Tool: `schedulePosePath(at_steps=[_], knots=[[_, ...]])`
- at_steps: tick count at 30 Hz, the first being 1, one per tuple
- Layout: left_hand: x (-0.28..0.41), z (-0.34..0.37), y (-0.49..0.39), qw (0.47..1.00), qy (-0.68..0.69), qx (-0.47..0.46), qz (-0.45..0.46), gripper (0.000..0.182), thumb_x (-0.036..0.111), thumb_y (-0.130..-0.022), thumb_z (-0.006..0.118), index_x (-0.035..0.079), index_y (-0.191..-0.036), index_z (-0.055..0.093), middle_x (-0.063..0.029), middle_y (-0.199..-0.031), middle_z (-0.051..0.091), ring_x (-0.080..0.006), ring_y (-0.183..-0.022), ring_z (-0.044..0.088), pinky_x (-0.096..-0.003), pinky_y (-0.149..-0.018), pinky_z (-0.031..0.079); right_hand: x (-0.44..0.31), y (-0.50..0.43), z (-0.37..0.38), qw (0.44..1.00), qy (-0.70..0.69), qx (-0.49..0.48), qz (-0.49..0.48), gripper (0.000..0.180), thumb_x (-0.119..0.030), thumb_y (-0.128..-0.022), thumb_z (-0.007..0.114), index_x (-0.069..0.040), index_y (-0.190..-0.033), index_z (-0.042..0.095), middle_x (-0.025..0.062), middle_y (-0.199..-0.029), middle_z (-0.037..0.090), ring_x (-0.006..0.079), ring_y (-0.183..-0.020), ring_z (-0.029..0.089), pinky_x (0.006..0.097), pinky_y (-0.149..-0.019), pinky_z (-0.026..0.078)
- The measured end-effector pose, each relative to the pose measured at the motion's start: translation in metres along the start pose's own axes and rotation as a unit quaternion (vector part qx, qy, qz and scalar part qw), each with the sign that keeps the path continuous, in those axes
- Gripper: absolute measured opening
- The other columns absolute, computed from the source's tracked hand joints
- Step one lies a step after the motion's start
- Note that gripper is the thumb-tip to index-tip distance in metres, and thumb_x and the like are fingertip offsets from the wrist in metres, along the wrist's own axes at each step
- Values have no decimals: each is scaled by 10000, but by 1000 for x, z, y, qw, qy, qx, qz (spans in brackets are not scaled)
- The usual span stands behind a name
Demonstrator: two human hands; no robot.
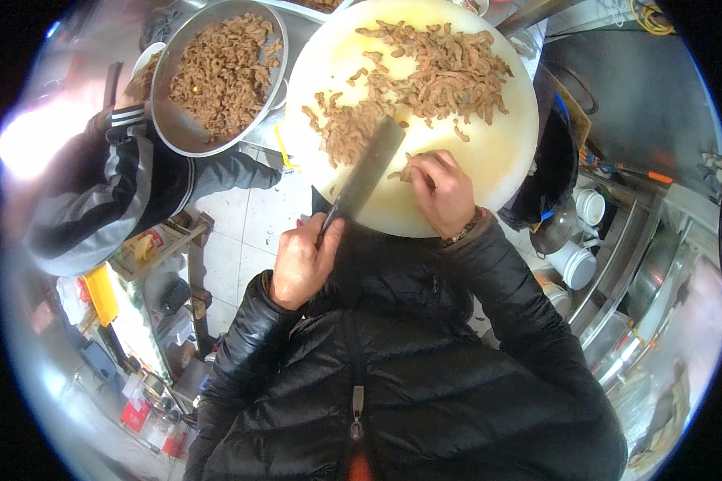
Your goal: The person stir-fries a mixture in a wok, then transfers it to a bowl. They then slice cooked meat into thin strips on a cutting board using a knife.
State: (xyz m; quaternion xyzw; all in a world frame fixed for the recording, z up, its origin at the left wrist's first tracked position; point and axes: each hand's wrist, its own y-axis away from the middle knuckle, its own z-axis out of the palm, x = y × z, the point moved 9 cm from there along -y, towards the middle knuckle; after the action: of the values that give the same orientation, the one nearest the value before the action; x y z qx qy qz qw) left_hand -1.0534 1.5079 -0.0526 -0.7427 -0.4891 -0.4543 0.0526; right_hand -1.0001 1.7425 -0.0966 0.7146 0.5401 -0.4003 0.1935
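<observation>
My left hand (pixel 304 258) grips the handle of a cleaver (pixel 372 162), its broad blade reaching up and right over a round, pale cutting board (pixel 505 174). Beside the blade, at the board's near side, my right hand (pixel 444 191) has its fingers closed on a small brown strip of what looks like cooked meat (pixel 401 175). A large pile of similar strips (pixel 457 75) covers the board's far right part. Smaller pieces (pixel 349 129) lie in a heap left of the blade, partly hidden by it.
Left of the board stands a metal colander (pixel 161 120) filled with brown pieces. Another person (pixel 126 174) in a dark jacket stands at the far left. White buckets (pixel 577 270) and a black bag-lined bin (pixel 547 174) are at the right. Wooden shelving (pixel 198 234) stands low on the left.
</observation>
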Motion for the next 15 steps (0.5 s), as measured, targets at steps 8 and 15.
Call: schedulePosePath(at_steps=[8,15], knots=[[22,-8,14,998,-48,-30,40,263,164,-1060,683,-18,-884,610,-253,-666,606,-456,-601,631,-484,-558,488,-12,-2,2,990,90,-41,-105,105,-73,-912,737,-101,-1011,713,64,-1018,674,281,-939,696,388,-758,599],[19,-5,11,996,-55,-59,31,204,132,-1054,671,-16,-926,609,-270,-685,623,-475,-643,664,-510,-574,511,-15,-1,4,986,101,-30,-127,131,-72,-890,745,-100,-1012,704,51,-1023,674,265,-931,689,374,-757,599]])
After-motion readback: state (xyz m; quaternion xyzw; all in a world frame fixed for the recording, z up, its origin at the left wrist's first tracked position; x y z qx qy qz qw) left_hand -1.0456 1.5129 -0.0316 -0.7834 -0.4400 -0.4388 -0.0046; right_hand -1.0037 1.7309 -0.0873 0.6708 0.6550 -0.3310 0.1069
